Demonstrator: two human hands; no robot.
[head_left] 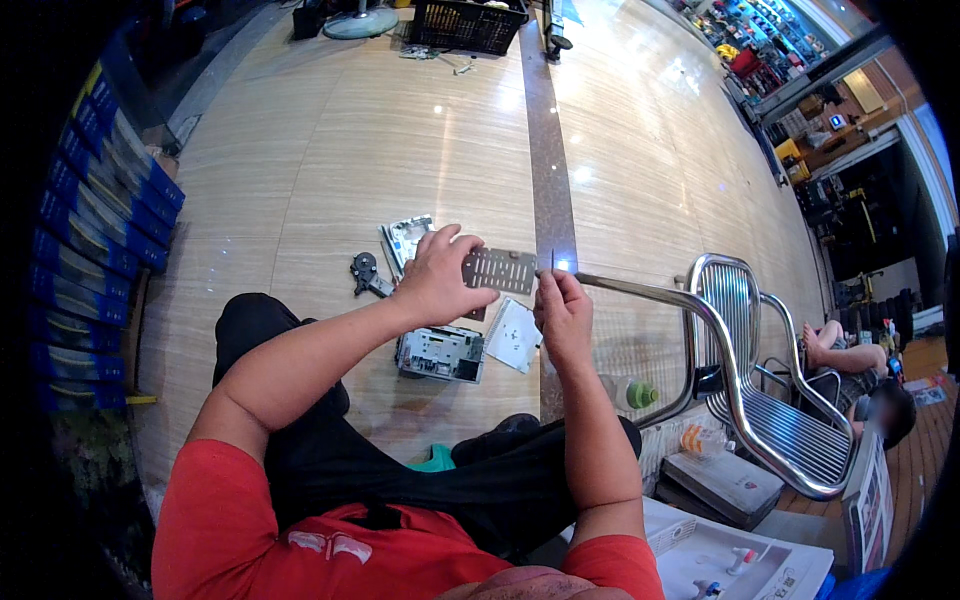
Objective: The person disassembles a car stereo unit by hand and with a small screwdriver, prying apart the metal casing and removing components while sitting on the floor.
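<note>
A grey metal plate with rows of slots (pixel 502 272) is gripped by my left hand (pixel 438 275), its thumb and fingers closed on the plate's left end. My right hand (pixel 565 320) is pinched close by the plate's right edge. A thin dark pointed piece (pixel 552 259) rises from its fingertips; its kind is too small to make out. Below the plate lie a grey-white boxy device housing (pixel 435 355) and a flat white panel (pixel 514 336) with small dark bits on it. Beyond my left hand are a white frame-like part (pixel 408 235) and a black rounded part (pixel 365 268).
To the right stands a chrome slatted bench (pixel 725 315), its curved armrest reaching near my right hand. A green-capped bottle (pixel 641 395) is beneath it. Blue boxes (pixel 85 250) are stacked at left. A black crate (pixel 465 28) sits far ahead. Another person (pixel 850 365) is at right.
</note>
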